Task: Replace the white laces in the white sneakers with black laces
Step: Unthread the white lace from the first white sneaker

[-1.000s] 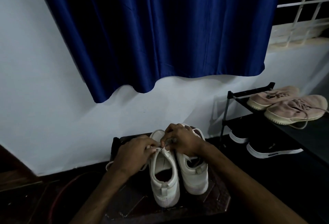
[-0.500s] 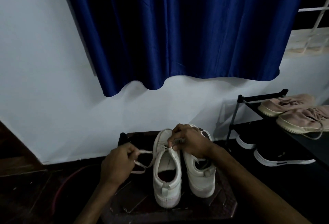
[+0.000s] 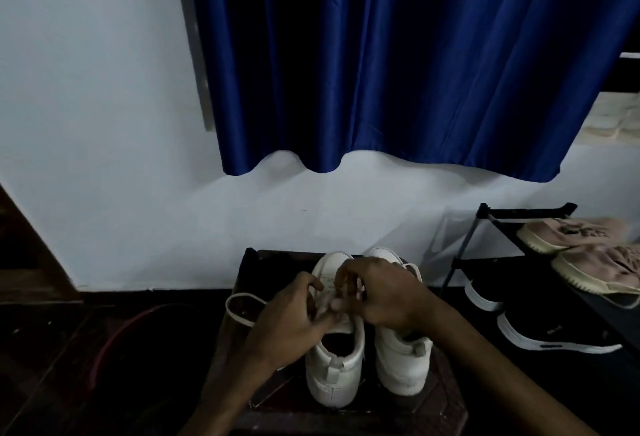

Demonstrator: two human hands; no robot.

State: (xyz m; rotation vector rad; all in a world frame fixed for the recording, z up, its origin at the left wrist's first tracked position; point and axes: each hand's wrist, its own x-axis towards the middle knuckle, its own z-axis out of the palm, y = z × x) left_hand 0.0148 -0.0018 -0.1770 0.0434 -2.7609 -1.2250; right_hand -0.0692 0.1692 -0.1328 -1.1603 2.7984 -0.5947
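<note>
The left sneaker (image 3: pixel 334 363) and right sneaker (image 3: pixel 403 366), white and a little grubby, stand heels-near on a dark bench (image 3: pixel 445 397) by the wall. The left hand (image 3: pixel 294 318) and right hand (image 3: pixel 384 293) curl over the left sneaker's lacing, pinching its white lace (image 3: pixel 244 295), which loops past the bench's left edge. Just right, a shoe rack (image 3: pixel 526 211) holds pink shoes (image 3: pixel 568 233) above black sneakers (image 3: pixel 554 331); dark floor (image 3: pixel 52 349) spreads left.
</note>
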